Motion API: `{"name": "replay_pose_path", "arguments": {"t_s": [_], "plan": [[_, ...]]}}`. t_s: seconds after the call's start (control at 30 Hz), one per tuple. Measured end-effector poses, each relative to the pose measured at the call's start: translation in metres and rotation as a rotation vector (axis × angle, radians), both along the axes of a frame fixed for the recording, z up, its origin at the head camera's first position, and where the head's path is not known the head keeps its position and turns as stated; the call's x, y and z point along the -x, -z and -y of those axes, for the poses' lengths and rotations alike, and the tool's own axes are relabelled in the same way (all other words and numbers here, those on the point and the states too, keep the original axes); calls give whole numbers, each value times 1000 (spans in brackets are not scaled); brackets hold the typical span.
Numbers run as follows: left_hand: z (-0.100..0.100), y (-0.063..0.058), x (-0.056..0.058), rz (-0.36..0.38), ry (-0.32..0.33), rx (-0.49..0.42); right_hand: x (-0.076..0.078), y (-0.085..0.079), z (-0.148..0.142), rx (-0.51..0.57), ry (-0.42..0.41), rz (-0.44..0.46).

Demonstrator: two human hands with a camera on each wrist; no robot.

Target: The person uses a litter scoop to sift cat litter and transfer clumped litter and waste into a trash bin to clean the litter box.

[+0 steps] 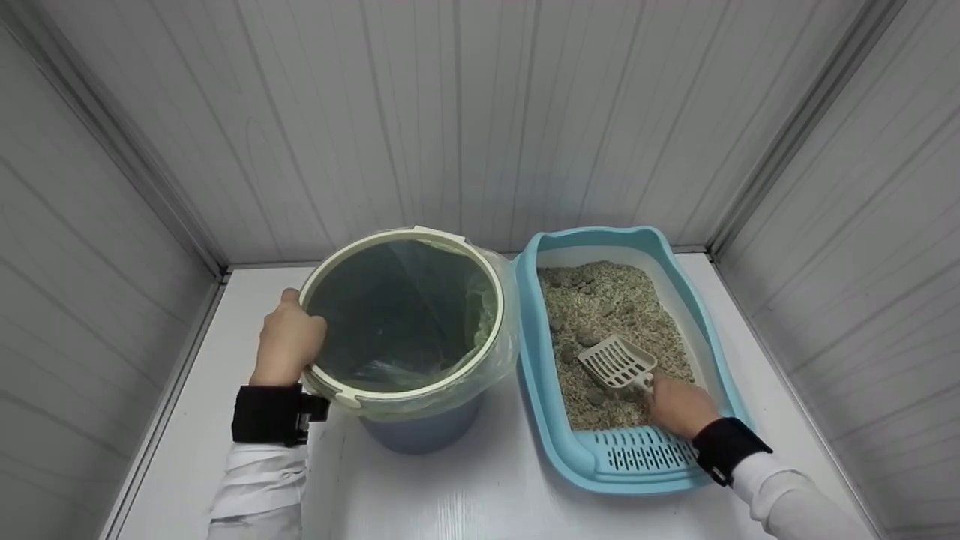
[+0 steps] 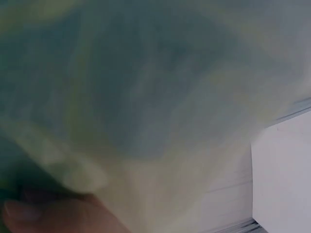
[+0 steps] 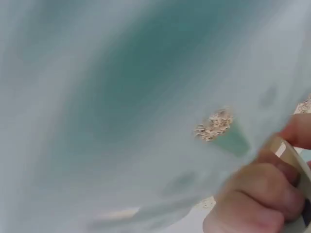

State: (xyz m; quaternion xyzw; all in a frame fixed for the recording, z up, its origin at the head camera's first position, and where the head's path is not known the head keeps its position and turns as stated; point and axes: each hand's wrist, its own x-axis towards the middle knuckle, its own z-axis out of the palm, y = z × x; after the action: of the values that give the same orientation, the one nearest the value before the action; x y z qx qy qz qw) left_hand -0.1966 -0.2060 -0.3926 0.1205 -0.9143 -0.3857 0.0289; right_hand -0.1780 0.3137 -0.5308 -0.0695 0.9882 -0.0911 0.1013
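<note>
My left hand (image 1: 289, 341) grips the left side of the pale rim ring (image 1: 442, 238) on a blue bin (image 1: 424, 431). A translucent yellowish plastic bag (image 1: 508, 337) lines the bin and hangs over its outside. The bin leans, its dark mouth facing me. To its right stands a light-blue litter box (image 1: 536, 382) with grainy litter (image 1: 641, 304) and darker clumps (image 1: 574, 277) in it. My right hand (image 1: 681, 406) holds a beige slotted litter scoop (image 1: 616, 364) by its handle, low over the litter. In the right wrist view, fingers curl round the handle (image 3: 291, 162).
Bin and litter box stand side by side on a white tabletop (image 1: 465, 502). Grey panelled walls (image 1: 480, 127) close in the back and both sides. A slotted front ledge (image 1: 649, 454) lies under my right wrist. Blurred plastic fills much of the left wrist view.
</note>
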Motion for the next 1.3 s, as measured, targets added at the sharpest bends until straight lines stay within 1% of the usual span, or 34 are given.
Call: {"name": "replay_pose_path", "arguments": {"t_s": [0.1,0.17,0.23,0.33,0.43,0.53,0.7,0.8,0.9,1.07,1.2,1.3], "plan": [[0,0,-1,1,-12,18,0,-6,0,-8,-15,5],[1,0,-1,0,-16,20,0,-16,-2,-22,-48,6],[1,1,-2,1,-20,21,-1,-28,-5,-47,-92,4],[1,1,-2,3,-22,20,-2,-51,-12,-124,-149,4],[1,1,-2,10,-21,24,-2,-73,-19,-165,-158,52],[1,1,-2,17,-22,29,-2,-91,-26,-178,-156,116],[0,0,-2,13,-21,38,-5,-107,-32,-250,-213,174],[0,-1,-2,11,-27,43,-7,-110,-33,-264,-218,202],[-1,-2,-1,14,-24,44,-7,-109,-33,-260,-207,229],[-1,-2,0,20,-19,38,-2,-101,-38,-238,-204,264],[-1,-1,1,22,-17,34,5,-94,-37,-221,-239,285],[0,-2,1,34,-15,35,8,-85,-30,-210,-253,298]]}}
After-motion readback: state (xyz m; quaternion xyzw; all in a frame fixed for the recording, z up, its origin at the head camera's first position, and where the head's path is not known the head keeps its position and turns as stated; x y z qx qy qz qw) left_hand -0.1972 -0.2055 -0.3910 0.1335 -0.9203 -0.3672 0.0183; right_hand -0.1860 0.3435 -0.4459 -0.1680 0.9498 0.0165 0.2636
